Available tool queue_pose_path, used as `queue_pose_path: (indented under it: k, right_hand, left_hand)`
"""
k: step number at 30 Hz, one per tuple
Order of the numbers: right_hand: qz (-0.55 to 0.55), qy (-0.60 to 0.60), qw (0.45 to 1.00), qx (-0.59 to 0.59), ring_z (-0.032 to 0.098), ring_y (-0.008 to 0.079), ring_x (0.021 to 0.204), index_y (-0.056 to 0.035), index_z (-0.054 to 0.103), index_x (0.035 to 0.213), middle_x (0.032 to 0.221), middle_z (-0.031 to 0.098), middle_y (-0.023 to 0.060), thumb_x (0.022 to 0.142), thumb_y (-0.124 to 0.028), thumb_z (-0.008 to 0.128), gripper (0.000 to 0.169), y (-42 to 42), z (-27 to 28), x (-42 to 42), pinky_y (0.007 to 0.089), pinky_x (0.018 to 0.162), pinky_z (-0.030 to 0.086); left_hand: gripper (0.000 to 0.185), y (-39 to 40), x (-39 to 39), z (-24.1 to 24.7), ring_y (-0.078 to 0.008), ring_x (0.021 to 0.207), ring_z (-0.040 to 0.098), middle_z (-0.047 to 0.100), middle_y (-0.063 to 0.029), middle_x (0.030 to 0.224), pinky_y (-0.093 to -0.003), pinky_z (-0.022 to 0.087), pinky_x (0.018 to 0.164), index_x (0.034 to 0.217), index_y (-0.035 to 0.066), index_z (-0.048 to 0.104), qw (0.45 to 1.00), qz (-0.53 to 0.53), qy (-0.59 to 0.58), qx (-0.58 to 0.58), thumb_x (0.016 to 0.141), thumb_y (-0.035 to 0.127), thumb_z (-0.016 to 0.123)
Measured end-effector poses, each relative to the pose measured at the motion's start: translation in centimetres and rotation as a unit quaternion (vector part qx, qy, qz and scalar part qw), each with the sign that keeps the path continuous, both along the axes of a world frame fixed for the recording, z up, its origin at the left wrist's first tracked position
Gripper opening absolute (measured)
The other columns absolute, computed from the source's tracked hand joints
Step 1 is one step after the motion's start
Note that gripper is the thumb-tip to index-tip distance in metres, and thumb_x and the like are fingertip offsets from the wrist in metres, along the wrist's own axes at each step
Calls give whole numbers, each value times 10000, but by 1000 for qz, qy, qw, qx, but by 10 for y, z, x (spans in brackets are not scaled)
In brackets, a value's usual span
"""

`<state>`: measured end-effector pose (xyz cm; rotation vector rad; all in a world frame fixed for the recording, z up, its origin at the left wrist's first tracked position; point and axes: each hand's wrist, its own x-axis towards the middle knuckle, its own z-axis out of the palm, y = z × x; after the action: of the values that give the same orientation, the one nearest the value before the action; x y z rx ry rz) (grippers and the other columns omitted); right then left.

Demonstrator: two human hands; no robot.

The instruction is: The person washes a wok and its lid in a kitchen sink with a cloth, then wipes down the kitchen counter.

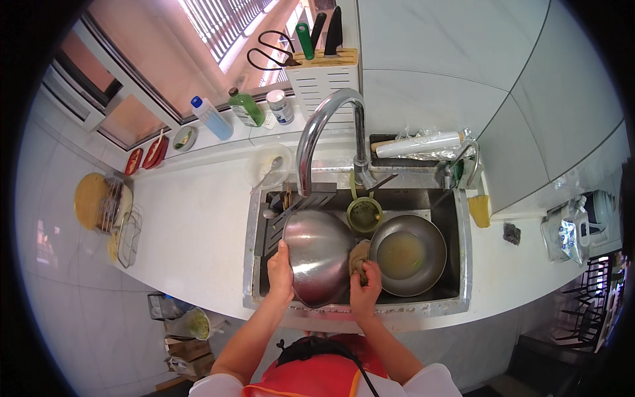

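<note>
My left hand (pixel 281 272) grips the rim of a large stainless steel bowl (pixel 317 253), tilted on its side over the left part of the sink (pixel 464 278). Its shiny outer wall faces right. In my right hand (pixel 366 293) is a bunched brown cloth (pixel 359 258), pressed close to the bowl's right side. A grey frying pan (pixel 436 258) with cloudy liquid in it sits in the sink, just right of the cloth. Behind them a green strainer basket (pixel 353 191) hangs or stands near the sink's back wall; which one I cannot tell.
A chrome faucet (pixel 322 116) arches over the sink. Back left of it stands a translucent bowl (pixel 255 166) with a spoon (pixel 273 168). A knife block (pixel 322 82) holds knives and scissors. Bottles line the sill, including a green one (pixel 246 109). A scouring pad (pixel 511 233) lies right.
</note>
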<state>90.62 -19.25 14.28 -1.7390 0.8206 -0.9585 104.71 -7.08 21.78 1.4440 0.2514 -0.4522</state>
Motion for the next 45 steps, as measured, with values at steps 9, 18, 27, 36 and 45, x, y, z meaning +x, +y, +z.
queue_pose_path:
  k: [9,18,27,36,45]
  right_hand:
    - [64,-14,998,1,598,258,756,-39,540,1136,881,606,132,839,-131,674,339,-95,24,51,360,700,483]
    - [50,27,998,36,489,198,615,-115,518,1192,715,499,51,929,-324,639,358,-197,21,124,354,592,411]
    - [40,5,999,22,441,121,628,-113,565,1084,706,471,15,942,-237,624,198,-196,13,119,295,572,374]
    - [16,34,999,0,525,227,659,-124,558,1101,752,536,79,928,-288,622,247,-194,14,115,370,611,421]
    - [-42,-64,997,16,629,275,949,-65,529,1255,1055,637,161,915,-200,623,378,-139,53,103,373,857,477]
  left_hand:
    - [500,-15,1,-9,-99,823,558,663,-38,905,-268,454,749,996,-37,688,995,-91,-18,30,1018,423,492]
    - [492,-28,34,-12,-131,801,629,700,-65,943,-283,504,736,1016,0,693,971,-239,34,-3,1013,446,485]
    - [487,-39,62,-6,-103,761,614,700,-37,879,-267,490,705,947,30,707,959,-277,34,47,996,472,508]
    - [487,-49,85,5,-111,745,631,706,-44,879,-278,502,698,945,39,710,957,-282,31,61,988,484,517]
    - [489,-50,92,4,-84,773,591,688,-14,873,-260,467,735,962,49,716,959,-274,10,71,979,500,527]
